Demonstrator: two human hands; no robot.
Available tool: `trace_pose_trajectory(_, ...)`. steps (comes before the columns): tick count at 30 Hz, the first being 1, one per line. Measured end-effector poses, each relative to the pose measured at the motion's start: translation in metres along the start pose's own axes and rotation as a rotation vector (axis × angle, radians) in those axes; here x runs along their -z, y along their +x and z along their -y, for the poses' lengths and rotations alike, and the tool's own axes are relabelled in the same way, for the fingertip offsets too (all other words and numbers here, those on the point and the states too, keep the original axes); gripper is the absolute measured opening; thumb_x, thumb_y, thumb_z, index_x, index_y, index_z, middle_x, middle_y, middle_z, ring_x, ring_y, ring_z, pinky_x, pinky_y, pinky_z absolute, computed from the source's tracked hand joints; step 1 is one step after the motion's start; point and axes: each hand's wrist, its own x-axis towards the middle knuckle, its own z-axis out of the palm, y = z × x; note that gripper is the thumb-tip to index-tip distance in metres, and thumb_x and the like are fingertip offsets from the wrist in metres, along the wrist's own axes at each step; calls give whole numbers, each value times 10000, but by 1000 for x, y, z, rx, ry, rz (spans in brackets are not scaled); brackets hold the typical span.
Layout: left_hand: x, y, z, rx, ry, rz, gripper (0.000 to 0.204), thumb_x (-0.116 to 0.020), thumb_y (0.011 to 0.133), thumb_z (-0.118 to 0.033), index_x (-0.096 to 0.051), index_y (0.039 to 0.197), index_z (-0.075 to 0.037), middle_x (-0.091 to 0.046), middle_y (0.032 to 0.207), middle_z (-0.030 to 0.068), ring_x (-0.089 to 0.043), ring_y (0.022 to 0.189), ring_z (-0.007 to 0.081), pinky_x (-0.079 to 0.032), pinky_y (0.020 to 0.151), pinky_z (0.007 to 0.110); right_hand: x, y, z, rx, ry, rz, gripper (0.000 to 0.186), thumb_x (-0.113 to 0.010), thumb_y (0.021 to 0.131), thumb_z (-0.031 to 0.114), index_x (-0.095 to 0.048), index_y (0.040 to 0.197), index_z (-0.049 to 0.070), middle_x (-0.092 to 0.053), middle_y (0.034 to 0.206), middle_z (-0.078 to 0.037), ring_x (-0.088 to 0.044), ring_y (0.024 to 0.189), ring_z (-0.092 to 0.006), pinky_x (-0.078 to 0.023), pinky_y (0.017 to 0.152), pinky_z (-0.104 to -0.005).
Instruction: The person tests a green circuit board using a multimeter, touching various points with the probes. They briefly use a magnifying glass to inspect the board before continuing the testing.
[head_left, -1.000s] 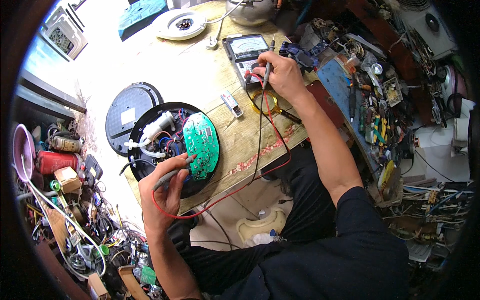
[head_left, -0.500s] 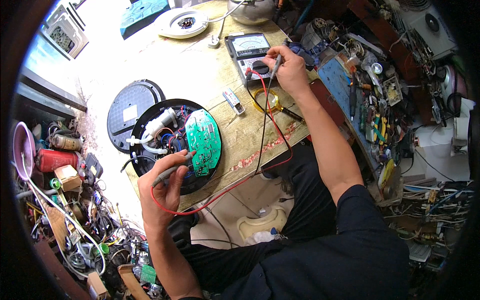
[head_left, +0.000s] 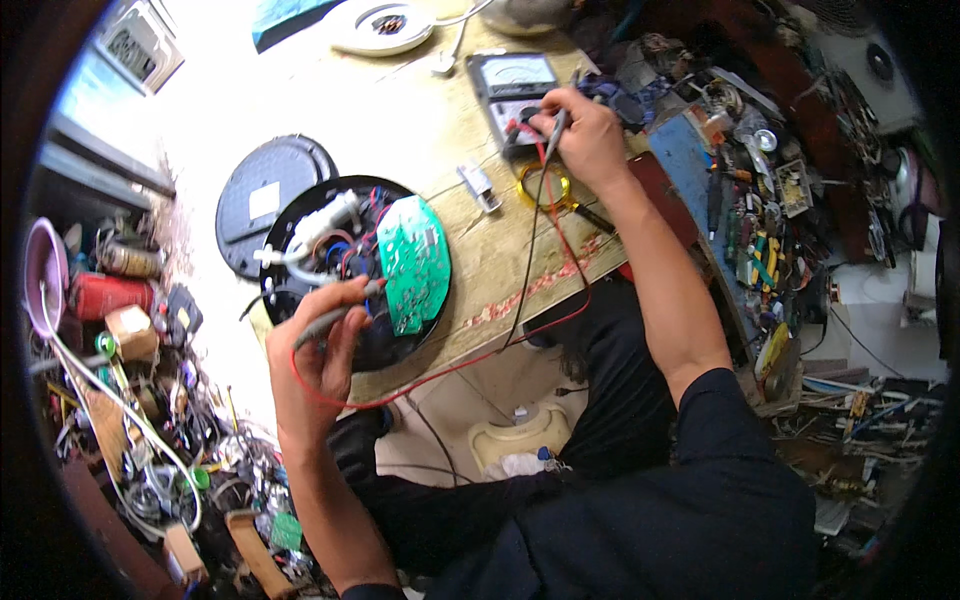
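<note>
gripping probes, left fingers (beside the green board) and right fingers curl closed

the view has shifted: the desk and its things now sit higher in it, and the blue-green box is cut off more by the top edge. details look blurrier. the grey probe in the right hand leans farther right than a second ago.
</note>
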Motion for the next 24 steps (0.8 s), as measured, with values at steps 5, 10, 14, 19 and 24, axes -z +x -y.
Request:
trace_pose_trajectory(5,3,6,3,-23,44,27,177,-781,1039,-48,-764,1215,-47,-783,921,63,-644,744,100,-530,680,273,-11,-3,-14,4,-104,35,288,-876,957,324,-752,1088,99,-762,819,-114,-761,734,-280,-566,656,-436)
trace_pose_trajectory(10,5,2,10,-64,45,7,162,-797,1038,-104,-758,1193,-75,-711,775,74,-572,630,123,-479,602,294,-10,0,-10,64,-194,29,299,-861,975,345,-715,1053,96,-744,814,-143,-737,782,-403,-533,657,-474)
trace_pose_trajectory(14,4,-1,11,-89,70,30,150,-788,1049,-137,-755,1187,-87,-666,707,79,-553,584,154,-459,578,312,-10,0,-9,50,-186,23,304,-863,986,333,-730,1092,81,-762,848,-127,-751,767,-306,-560,677,-432)
trace_pose_trajectory(19,4,-3,10,-133,70,50,152,-784,1049,-139,-753,1190,-94,-733,756,109,-641,598,177,-489,590,316,10,-16,19,98,196,-230,352,-778,1074,256,-710,1359,61,-809,1098,-88,-750,942,-160,-608,842,-320)
trace_pose_trajectory(24,6,-11,12,-134,52,47,157,-785,1045,-136,-756,1195,-95,-795,828,113,-726,651,177,-533,619,308,47,-71,133,331,543,-99,666,-474,1198,500,-543,1573,-46,-741,1002,-89,-624,736,-102,-483,638,-246)
